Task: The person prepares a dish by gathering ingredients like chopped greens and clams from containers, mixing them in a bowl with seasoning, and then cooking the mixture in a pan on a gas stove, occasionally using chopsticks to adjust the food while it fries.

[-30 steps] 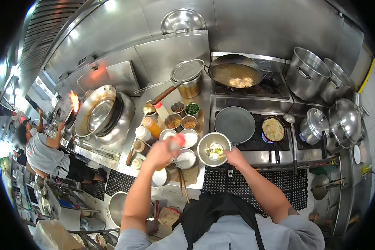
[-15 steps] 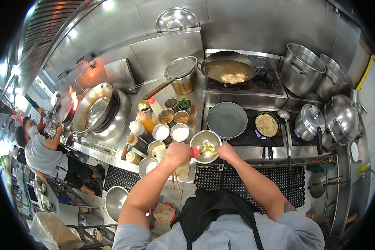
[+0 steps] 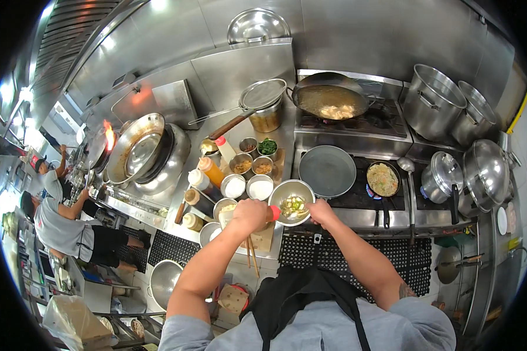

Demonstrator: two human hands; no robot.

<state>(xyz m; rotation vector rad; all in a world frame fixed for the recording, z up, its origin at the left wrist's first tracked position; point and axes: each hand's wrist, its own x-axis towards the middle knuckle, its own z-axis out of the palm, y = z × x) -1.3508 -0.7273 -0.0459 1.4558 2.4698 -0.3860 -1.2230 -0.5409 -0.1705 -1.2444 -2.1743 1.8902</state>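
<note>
My left hand [image 3: 250,215] is wrapped round a bottle with a red cap [image 3: 274,213], tipped on its side with the cap end at the bowl's rim. Most of the bottle's body is hidden by the fingers. My right hand [image 3: 321,212] grips the right edge of a steel mixing bowl [image 3: 282,193], held at the front edge of the counter and stove. Chopped pale and green pieces [image 3: 294,205] lie in the bottom of the bowl. Whether anything flows from the bottle I cannot tell.
Ingredient bowls [image 3: 259,187] and sauce bottles [image 3: 198,180] crowd the left counter. A wide grey pan [image 3: 328,171], a small frying pan of food [image 3: 383,179], and a wok of liquid [image 3: 329,99] sit on the stove. Far left, a co-worker [image 3: 70,225] stands near a flame.
The whole scene has shifted slightly to the right in the picture. The pieces in the bowl lie differently and the bowl's inside shows more. Both hands keep their grips.
</note>
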